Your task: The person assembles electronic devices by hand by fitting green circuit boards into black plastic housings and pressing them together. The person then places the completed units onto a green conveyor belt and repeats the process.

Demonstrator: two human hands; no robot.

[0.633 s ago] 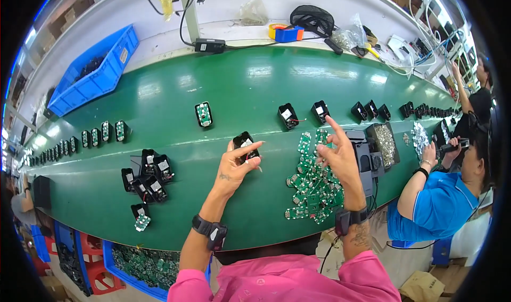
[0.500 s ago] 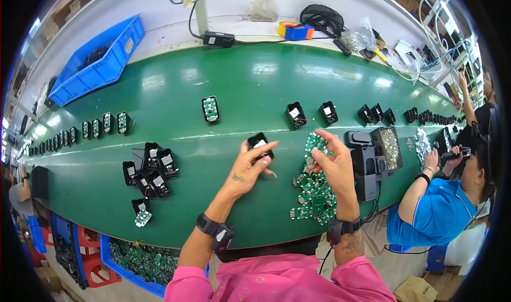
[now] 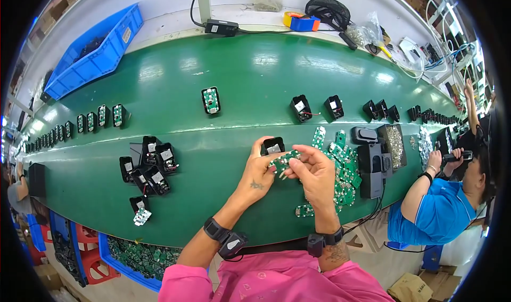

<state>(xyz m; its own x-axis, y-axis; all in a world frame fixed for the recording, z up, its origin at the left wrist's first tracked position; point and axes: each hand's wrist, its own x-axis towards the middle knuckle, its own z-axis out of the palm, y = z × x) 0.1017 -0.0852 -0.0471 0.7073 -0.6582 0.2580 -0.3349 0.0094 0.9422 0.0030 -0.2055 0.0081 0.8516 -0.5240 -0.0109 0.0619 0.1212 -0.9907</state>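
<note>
Near the middle of the green bench, my left hand [image 3: 257,173] is closed around a small black plastic case [image 3: 273,144] with a white label or part inside. Right beside it, my right hand [image 3: 318,178] pinches a green circuit board [image 3: 284,162] in front of the case. The left fingers come up to the board's left end; whether they touch it I cannot tell. A loose pile of green circuit boards [image 3: 347,170] lies to the right, partly behind my right hand. Farther back stands a black case with a board fitted in it [image 3: 211,100].
Several black cases [image 3: 154,161] cluster at left. A row of board-fitted cases [image 3: 102,115] runs far left; open cases [image 3: 302,108] stand back right. A black device [image 3: 369,163] and a box of small parts [image 3: 394,146] flank the pile. A co-worker in blue [image 3: 434,211] sits at right.
My right hand has taken a circuit board from the pile and moved left with it to the case. My left hand has shifted slightly right, still holding the case.
</note>
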